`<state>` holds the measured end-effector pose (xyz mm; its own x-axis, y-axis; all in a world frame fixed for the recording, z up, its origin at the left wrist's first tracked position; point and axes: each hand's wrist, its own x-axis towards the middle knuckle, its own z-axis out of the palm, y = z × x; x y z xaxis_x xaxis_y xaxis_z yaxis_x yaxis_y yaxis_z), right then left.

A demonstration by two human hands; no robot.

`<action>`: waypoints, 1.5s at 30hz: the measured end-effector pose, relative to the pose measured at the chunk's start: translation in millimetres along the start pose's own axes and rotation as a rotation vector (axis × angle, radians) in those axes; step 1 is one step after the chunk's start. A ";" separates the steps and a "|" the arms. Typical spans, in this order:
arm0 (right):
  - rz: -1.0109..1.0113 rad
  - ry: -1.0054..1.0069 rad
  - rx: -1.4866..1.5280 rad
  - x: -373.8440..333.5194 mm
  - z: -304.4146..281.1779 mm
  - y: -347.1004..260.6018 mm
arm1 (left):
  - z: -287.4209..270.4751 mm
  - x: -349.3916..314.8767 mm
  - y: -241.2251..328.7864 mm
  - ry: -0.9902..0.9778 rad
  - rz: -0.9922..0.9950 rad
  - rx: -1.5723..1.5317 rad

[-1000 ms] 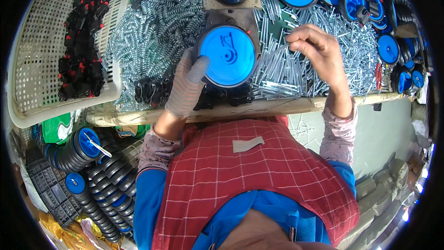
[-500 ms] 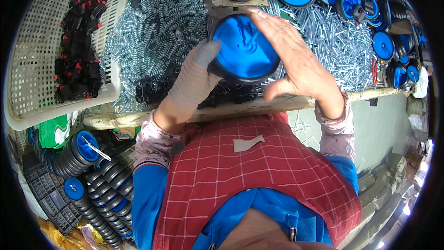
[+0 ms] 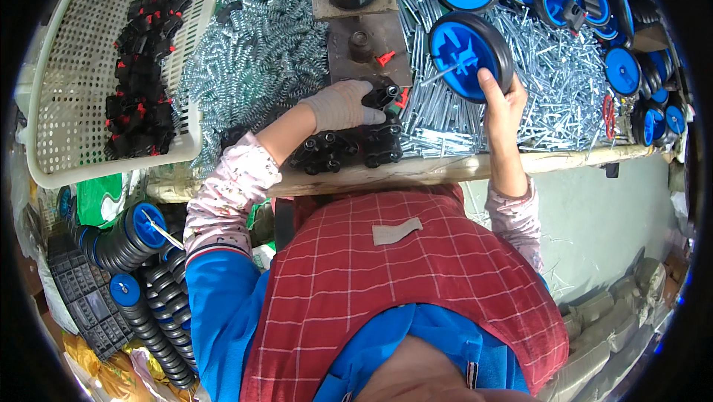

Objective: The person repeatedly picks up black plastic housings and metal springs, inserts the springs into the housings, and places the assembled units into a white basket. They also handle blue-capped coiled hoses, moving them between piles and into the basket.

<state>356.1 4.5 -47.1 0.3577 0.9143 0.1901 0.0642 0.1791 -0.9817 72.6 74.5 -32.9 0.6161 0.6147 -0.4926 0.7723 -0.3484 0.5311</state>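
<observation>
one blue-and-black wheel [image 3: 466,54], likely light and stiff, best held by its rim [image 3: 503,47], is pinched in right hand [image 3: 504,111] over metal pins [image 3: 553,75], gloved left hand [image 3: 343,105] grasping black plastic part [image 3: 384,94].

Assembly workshop, bench heaped with springs [image 3: 260,60] and bolts [image 3: 557,75], stacked wheels [image 3: 152,331], parts basket [image 3: 70,97]

The wheel [image 3: 471,56] partly hides the right fingers [image 3: 518,93].
</observation>
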 end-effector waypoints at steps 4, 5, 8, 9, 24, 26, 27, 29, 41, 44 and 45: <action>0.226 0.064 0.374 5.7 27.4 10.9 | -4.8 -4.7 16.3 -0.048 -0.121 -0.092; 0.229 0.065 0.422 6.0 29.4 12.4 | -4.7 -6.2 18.1 -0.046 -0.138 -0.108; 0.238 0.096 0.534 7.7 37.4 11.2 | 4.8 -16.4 10.6 0.124 -0.032 -0.427; 0.242 0.111 0.566 8.5 39.2 11.1 | 7.5 -19.5 7.4 0.209 0.032 -0.577; 0.021 -0.020 0.108 -5.4 96.1 0.2 | -26.5 -13.3 17.2 0.294 -0.084 -1.308; -0.043 -0.051 0.078 -8.2 102.5 0.5 | -25.2 -11.1 17.0 0.308 -0.043 -1.308; -0.062 -0.089 0.075 -10.0 104.3 -0.6 | -25.1 -9.6 15.2 0.270 -0.056 -1.322; -0.103 -0.147 0.033 -13.0 109.3 0.3 | -20.2 -3.7 7.2 0.276 -0.063 -1.295; -0.316 -0.337 -0.411 1.7 105.0 -6.5 | -16.6 0.1 2.3 0.199 -0.040 -1.262; -0.475 -0.188 -0.794 20.0 78.0 40.4 | -31.9 -25.8 19.4 0.188 -0.032 -0.996; -0.261 -0.437 -0.425 29.5 94.6 -16.0 | -15.2 -25.2 13.7 0.468 0.081 -0.793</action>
<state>277.5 63.0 -25.3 -0.1248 0.9395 0.3190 0.4915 0.3378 -0.8027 65.3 65.0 -2.6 0.4049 0.8931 -0.1959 0.2909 0.0773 0.9536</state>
